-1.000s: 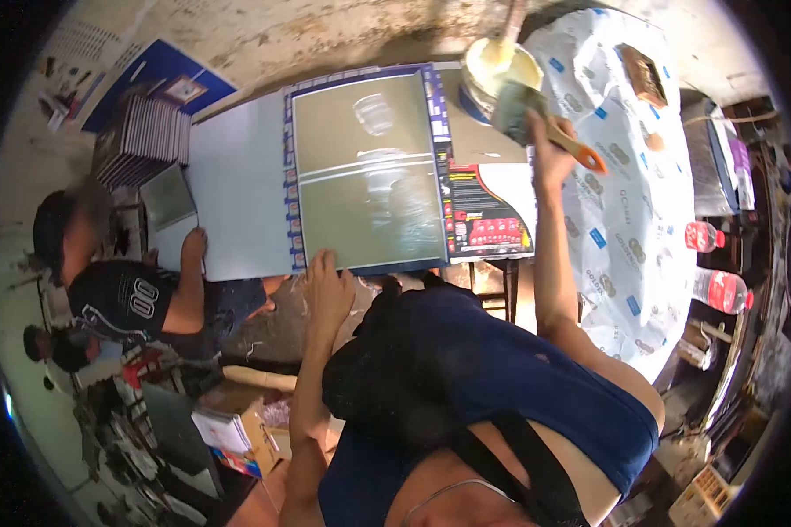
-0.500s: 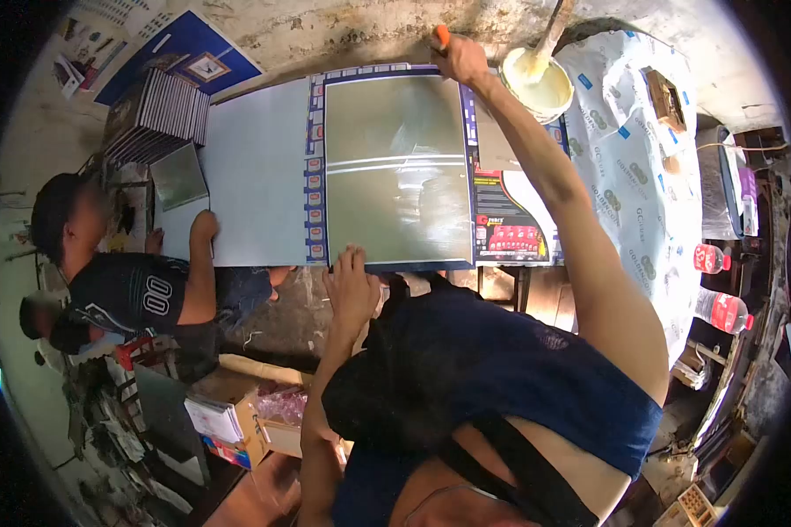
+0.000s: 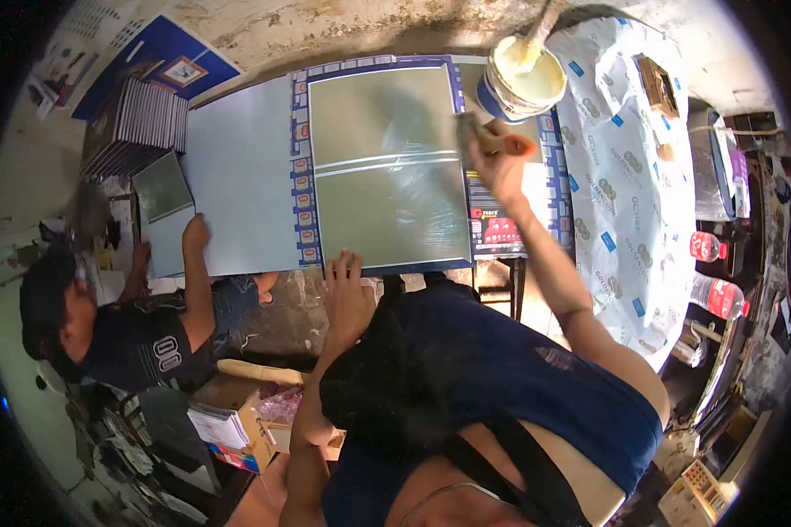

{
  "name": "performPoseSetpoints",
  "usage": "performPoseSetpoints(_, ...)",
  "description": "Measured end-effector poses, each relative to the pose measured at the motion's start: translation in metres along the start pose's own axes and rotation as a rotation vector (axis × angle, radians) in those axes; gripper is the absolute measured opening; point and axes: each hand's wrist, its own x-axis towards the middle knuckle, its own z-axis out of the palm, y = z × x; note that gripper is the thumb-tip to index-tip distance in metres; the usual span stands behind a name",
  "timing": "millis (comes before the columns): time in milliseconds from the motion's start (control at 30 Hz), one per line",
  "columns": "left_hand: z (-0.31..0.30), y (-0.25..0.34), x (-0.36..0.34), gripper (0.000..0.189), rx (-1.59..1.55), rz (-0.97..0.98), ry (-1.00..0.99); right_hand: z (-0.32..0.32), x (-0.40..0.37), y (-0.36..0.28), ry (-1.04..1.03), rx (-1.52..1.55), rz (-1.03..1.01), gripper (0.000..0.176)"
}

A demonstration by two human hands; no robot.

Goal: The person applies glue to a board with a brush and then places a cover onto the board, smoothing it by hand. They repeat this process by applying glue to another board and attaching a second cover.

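Note:
My right hand point(image 3: 501, 171) is wrapped round a brush with an orange-tipped handle point(image 3: 520, 145), its flat grey head at the right edge of a greyish-green board point(image 3: 387, 119). Two white strips cross the middle of this board, and a wet shine covers part of its lower half. It lies on a blue-and-white printed sheet point(image 3: 300, 132). My left hand point(image 3: 350, 294) rests at the board's lower left corner, fingers stretched out over the edge, holding nothing. Behind my right hand stands a bucket point(image 3: 498, 97) of pale paste with a stick-like handle point(image 3: 540, 33) in it.
At the left, a person point(image 3: 123, 338) touches the pale sheet point(image 3: 237, 176) near a small greenish panel point(image 3: 163, 186). A stack of dark panels point(image 3: 145, 123) stands behind it. Printed plastic wrapping point(image 3: 620, 202) and two red-labelled bottles point(image 3: 721, 297) are at the right.
My right hand has come down from the board's far right corner to its right side with the brush. My left hand stays at the near edge. The person at the left has shifted lower.

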Motion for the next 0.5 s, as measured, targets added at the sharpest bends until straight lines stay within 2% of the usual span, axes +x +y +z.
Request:
performPoseSetpoints(33, 0.001, 0.000, -0.002, 0.060, 0.018, -0.007, -0.018, 0.023, -0.025, -0.008, 0.056, 0.232, 0.040, 0.020)
performPoseSetpoints(67, 0.002, -0.001, -0.004, 0.061, 0.022, -0.003, -0.023, 0.035, -0.042, -0.040, 0.068, 0.216, 0.025, 0.019)
performPoseSetpoints(100, 0.004, -0.003, -0.005, 0.063, 0.028, 0.003, -0.028, 0.054, -0.066, -0.059, -0.023, 0.231, 0.049, 0.019)
performPoseSetpoints(133, 0.005, -0.003, -0.005, 0.064, 0.036, 0.011, -0.032, 0.082, -0.089, -0.070, -0.030, 0.376, 0.082, 0.019)
performPoseSetpoints(167, 0.001, 0.000, -0.003, 0.065, 0.048, 0.002, -0.066, 0.095, -0.104, -0.070, -0.315, 0.356, 0.227, 0.022)
performPoseSetpoints(200, -0.006, 0.005, -0.001, 0.067, 0.061, -0.009, -0.099, 0.095, -0.117, -0.067, -0.201, 0.246, 0.118, 0.027)
performPoseSetpoints(267, -0.010, 0.004, 0.001, 0.069, 0.092, -0.008, -0.121, 0.072, -0.129, -0.020, -0.228, 0.363, 0.299, 0.030)
performPoseSetpoints(333, 0.000, 0.000, -0.002, 0.071, 0.110, -0.001, -0.096, 0.023, -0.106, 0.029, -0.216, 0.107, 0.313, 0.025)
performPoseSetpoints(400, 0.002, -0.004, -0.005, 0.073, 0.077, 0.030, -0.075, -0.036, -0.054, 0.015, -0.236, 0.042, 0.345, 0.021)
performPoseSetpoints(500, 0.004, -0.007, -0.001, 0.075, 0.030, 0.064, -0.074, -0.038, -0.026, 0.016, -0.206, 0.146, -0.050, 0.021)
